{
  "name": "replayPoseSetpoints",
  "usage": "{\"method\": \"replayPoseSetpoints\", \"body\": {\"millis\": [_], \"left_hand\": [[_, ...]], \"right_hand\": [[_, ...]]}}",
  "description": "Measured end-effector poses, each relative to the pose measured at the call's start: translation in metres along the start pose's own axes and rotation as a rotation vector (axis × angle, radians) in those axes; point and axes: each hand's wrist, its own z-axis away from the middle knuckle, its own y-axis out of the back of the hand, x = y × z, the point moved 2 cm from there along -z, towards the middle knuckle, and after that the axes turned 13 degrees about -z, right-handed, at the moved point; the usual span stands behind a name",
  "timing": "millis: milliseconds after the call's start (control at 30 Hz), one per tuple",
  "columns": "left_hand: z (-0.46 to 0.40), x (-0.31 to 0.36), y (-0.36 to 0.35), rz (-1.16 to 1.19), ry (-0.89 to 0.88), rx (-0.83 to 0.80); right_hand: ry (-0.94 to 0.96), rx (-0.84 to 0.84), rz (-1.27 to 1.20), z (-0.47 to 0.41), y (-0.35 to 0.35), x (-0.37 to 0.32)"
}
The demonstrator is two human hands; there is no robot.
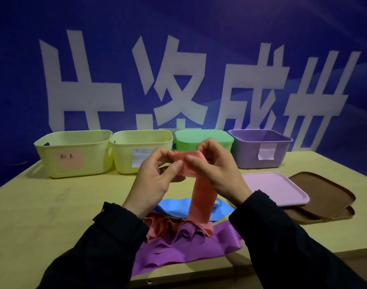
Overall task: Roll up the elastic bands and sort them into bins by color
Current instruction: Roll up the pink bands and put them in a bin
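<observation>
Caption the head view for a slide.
Both hands, left hand and right hand, start rolling a pink band above the purple band, facing four bins.

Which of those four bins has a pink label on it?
The leftmost yellow bin: its front carries a pink label with handwriting. The other yellow bin and the purple bin have white labels; the green bin's front is hidden.

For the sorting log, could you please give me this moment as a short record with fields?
held item: pink band, top end pinched and being rolled by left hand and right hand
band lower end: hanging onto the pile
pile on table: blue band, purple band, more pink folds
bins at back: two yellow bins, green bin, purple bin
pink label: on the leftmost yellow bin
lids: pink lid and brown lids, lying flat at right
</observation>
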Motion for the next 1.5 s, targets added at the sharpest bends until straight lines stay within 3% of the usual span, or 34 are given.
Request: {"method": "replayPoseSetpoints", "body": {"millis": [567,900,1033,1333,1500], "left_hand": [[0.013,0.008,0.003,0.004,-0.012,0.095],[0.021,0.009,0.004,0.007,-0.023,0.096],[0.023,0.008,0.003,0.089,-0.022,0.069],[0.03,0.003,0.003,0.001,-0.039,0.078],[0.03,0.001,0.006,0.045,-0.025,0.136]], "right_hand": [[-0.132,-0.166,0.043,0.017,-0.014,-0.032],[-0.091,-0.015,0.056,0.017,-0.009,-0.031],[-0.103,-0.059,0.013,0.018,-0.011,-0.028],[-0.108,-0.145,0.08,0.024,-0.022,-0.029],[-0.067,0.008,0.119,0.021,-0.018,-0.024]]}}
